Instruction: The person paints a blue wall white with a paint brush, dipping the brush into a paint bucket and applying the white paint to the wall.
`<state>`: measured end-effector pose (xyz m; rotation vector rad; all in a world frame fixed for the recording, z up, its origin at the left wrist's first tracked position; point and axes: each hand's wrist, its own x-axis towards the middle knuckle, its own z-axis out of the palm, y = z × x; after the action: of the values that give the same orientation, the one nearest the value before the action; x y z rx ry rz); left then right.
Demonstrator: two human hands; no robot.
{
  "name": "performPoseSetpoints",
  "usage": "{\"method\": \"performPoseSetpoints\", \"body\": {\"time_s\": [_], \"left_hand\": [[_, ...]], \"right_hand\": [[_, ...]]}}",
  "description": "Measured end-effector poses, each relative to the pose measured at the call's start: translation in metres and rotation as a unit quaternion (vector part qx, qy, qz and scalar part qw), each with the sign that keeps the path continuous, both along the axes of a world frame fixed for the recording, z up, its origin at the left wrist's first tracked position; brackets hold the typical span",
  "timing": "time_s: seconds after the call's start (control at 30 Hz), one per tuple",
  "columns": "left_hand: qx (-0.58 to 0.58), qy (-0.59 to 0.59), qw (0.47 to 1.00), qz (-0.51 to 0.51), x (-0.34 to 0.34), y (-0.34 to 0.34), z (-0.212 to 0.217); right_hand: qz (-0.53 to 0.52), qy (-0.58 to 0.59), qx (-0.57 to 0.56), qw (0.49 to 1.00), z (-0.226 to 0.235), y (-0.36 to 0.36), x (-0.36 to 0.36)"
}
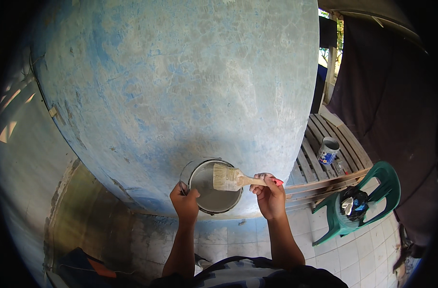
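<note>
Left hand: the left hand [185,201], just below the middle of the frame, is closed over the near rim of the paint can [212,186], gripping it at its lower left edge and holding it up in front of the wall.
Right hand: the right hand [269,196], right of centre, is wrapped around the handle of the paintbrush [233,177]; the red end of the handle sticks out past the knuckles to the right.
Paintbrush: a flat brush with pale bristles and a light wooden handle, lying roughly level, bristles pointing left over the open mouth of the can; whether the bristles touch the can cannot be told.
Paint can: a round metal can, open, its inside grey and smeared, at lower centre of the frame between the two hands.
Wall: a worn, pale blue and grey wall [180,81] fills the upper and middle frame, its surface patchy and scuffed.
Bench: a slatted wooden bench [320,165] at the right, with a second, small can [328,150] standing on it.
Chair: a green plastic chair [372,197] at lower right, holding a dark bag [354,202].
Floor: pale tiles [353,254] along the lower right.
</note>
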<state>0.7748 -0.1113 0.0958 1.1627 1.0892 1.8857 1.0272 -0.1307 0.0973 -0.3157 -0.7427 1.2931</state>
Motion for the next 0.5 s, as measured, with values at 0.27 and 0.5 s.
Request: {"method": "performPoseSetpoints", "body": {"time_s": [0.27, 0.5], "left_hand": [[0.044, 0.014, 0.999, -0.010, 0.002, 0.003, 0.025], [0.066, 0.034, 0.997, -0.030, 0.002, 0.018, 0.082]], "right_hand": [[-0.028, -0.109, -0.032, 0.993, 0.009, -0.005, 0.010], [-0.004, -0.097, 0.022, 0.995, 0.043, -0.004, 0.012]]}}
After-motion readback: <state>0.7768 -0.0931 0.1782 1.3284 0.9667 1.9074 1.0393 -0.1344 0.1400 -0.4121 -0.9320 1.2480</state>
